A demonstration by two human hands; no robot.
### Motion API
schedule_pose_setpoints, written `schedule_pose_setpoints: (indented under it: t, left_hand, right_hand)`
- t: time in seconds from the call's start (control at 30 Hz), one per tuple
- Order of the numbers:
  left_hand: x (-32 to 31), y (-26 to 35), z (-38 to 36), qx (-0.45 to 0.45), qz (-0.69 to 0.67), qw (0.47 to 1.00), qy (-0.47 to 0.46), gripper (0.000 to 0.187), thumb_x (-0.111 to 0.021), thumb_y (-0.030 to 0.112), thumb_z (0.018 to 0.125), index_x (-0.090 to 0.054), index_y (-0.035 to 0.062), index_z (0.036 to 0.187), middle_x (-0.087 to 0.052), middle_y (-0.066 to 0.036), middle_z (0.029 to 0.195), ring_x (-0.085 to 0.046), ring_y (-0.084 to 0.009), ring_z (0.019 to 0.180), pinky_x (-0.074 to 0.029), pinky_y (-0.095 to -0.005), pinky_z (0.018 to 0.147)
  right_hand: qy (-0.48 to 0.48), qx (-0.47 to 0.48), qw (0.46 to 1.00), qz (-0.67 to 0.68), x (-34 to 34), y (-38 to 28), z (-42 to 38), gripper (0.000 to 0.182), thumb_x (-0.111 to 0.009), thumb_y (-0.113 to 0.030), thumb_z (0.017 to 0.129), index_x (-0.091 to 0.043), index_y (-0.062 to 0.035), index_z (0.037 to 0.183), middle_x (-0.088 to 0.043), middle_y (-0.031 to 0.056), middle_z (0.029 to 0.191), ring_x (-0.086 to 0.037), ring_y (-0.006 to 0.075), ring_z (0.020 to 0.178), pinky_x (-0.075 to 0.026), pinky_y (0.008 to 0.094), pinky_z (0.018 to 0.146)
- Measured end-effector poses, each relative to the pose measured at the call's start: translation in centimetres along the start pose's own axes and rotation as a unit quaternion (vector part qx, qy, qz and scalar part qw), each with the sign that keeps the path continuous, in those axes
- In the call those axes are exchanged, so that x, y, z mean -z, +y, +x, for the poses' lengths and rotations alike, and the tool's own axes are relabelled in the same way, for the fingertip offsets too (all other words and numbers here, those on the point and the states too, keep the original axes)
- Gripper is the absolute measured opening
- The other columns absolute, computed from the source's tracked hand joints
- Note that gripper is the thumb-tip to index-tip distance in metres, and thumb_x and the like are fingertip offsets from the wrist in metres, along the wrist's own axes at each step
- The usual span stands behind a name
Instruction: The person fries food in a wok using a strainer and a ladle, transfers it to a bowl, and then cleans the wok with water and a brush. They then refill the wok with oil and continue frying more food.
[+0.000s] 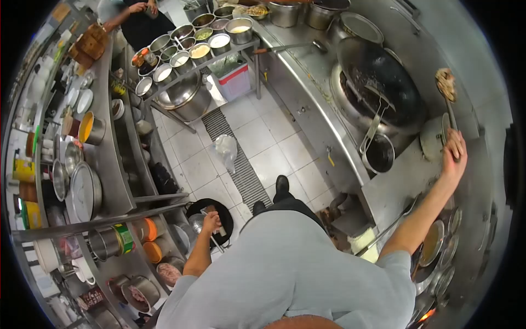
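My right hand (453, 151) is closed round the handle of a ladle (448, 93), whose bowl holds some light brown food, raised beside the steel wall. Left of it, a large dark wok (383, 82) sits tilted on the stove. A strainer (374, 126) lies across the wok's edge and a small pot of dark liquid (379, 154). Low on the left, my left hand (211, 221) is closed on the handle of a skimmer (198, 223), over a black round bin (227, 211).
Steel containers of sauces (219, 41) crowd a rack ahead. Shelves with pots line the left side. A plastic bag (225, 147) lies on the floor grate (249, 175). Another person (143, 24) stands at the upper left. A long-handled ladle (290, 47) rests on the counter.
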State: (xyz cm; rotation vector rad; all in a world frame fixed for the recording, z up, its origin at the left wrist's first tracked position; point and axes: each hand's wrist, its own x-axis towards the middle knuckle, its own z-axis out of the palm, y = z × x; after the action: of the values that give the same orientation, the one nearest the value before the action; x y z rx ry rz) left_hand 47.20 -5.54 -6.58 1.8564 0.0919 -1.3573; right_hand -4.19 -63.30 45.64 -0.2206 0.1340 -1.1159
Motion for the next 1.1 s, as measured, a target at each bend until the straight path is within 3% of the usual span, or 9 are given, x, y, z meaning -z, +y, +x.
schedule_pose_setpoints:
  t: [0.13,0.3,0.37,0.43,0.5,0.63,0.9,1.1]
  left_hand:
    - [-2.4,3.9,1.2,-0.071,-0.058,0.995,0.027,0.03,-0.053,0.016,0.091,-0.052,0.0103,0.12,-0.058,-0.001,0.085,-0.059,-0.0114,0.063,-0.049,-0.0275,0.048]
    - [-5.0,6.9,0.2,-0.025,-0.117,0.99,0.075,0.027,-0.054,0.018,0.09,-0.053,0.0152,0.117,-0.057,0.0,0.081,-0.058,-0.014,0.062,-0.051,-0.0331,0.05]
    - [-4.4,2.9,3.5,-0.081,-0.171,0.982,0.027,0.022,-0.055,0.019,0.09,-0.054,0.0152,0.111,-0.056,0.0,0.079,-0.057,-0.0144,0.06,-0.05,-0.0342,0.049]
    - [-4.4,2.7,3.5,-0.046,-0.136,0.989,0.029,0.022,-0.054,0.019,0.09,-0.053,0.0154,0.112,-0.056,0.0,0.08,-0.057,-0.0149,0.061,-0.05,-0.0343,0.049]
    - [-4.2,3.1,3.6,-0.003,-0.088,0.995,0.04,0.023,-0.053,0.018,0.09,-0.053,0.0157,0.113,-0.057,-0.001,0.081,-0.058,-0.0154,0.062,-0.05,-0.0343,0.049]
    - [-3.2,4.9,6.3,0.025,-0.063,0.996,0.062,0.024,-0.052,0.018,0.09,-0.052,0.0161,0.114,-0.057,-0.002,0.084,-0.058,-0.0164,0.064,-0.05,-0.0344,0.049]
    - [2.7,19.0,13.2,0.039,-0.196,0.969,0.145,0.026,-0.049,0.018,0.091,-0.05,0.0171,0.117,-0.058,-0.004,0.088,-0.059,-0.0183,0.067,-0.049,-0.0345,0.05]
    - [5.6,28.7,16.4,-0.043,-0.243,0.947,0.204,0.032,-0.046,0.015,0.091,-0.047,0.0168,0.122,-0.056,-0.005,0.091,-0.059,-0.0191,0.068,-0.05,-0.0348,0.051]
  right_hand:
    - [-0.026,-0.041,0.999,0.025,-0.2,1.3,11.3,0.008,-0.033,-0.006,0.1,-0.033,0.0018,0.099,-0.038,0.0042,0.071,-0.04,0.0101,0.043,-0.032,0.0231,0.038]
    - [-0.059,-0.106,0.991,0.056,-1.5,5.8,23.6,0.012,-0.032,-0.008,0.1,-0.032,0.0034,0.103,-0.04,0.005,0.072,-0.041,0.0096,0.043,-0.032,0.0227,0.037]
    - [-0.078,-0.15,0.985,0.042,-1.7,8.0,28.2,0.009,-0.034,-0.005,0.098,-0.035,0.0022,0.093,-0.04,0.0048,0.068,-0.042,0.0089,0.045,-0.031,0.0229,0.039]
    - [-0.067,-0.14,0.988,0.006,-2.6,10.8,31.7,0.012,-0.036,-0.002,0.096,-0.038,0.0001,0.085,-0.039,0.0034,0.066,-0.042,0.0083,0.047,-0.031,0.0221,0.042]
    - [-0.103,-0.187,0.977,0.028,-2.3,13.8,35.6,0.015,-0.038,-0.001,0.095,-0.038,-0.0016,0.08,-0.039,0.0018,0.064,-0.041,0.0078,0.048,-0.032,0.022,0.044]
    - [-0.078,-0.186,0.979,0.039,-2.6,19.8,42.7,0.015,-0.038,-0.002,0.094,-0.039,-0.0012,0.079,-0.039,0.0002,0.063,-0.041,0.0072,0.047,-0.032,0.023,0.045]
    - [-0.033,-0.218,0.975,0.018,-1.1,28.5,57.6,0.012,-0.041,0.0,0.091,-0.038,-0.0029,0.079,-0.038,-0.0017,0.061,-0.041,0.006,0.046,-0.032,0.0226,0.042]
    - [-0.017,-0.255,0.967,-0.023,3.0,34.8,72.8,0.009,-0.043,0.0,0.089,-0.037,-0.0052,0.085,-0.039,-0.0016,0.061,-0.043,0.007,0.047,-0.034,0.0229,0.04]
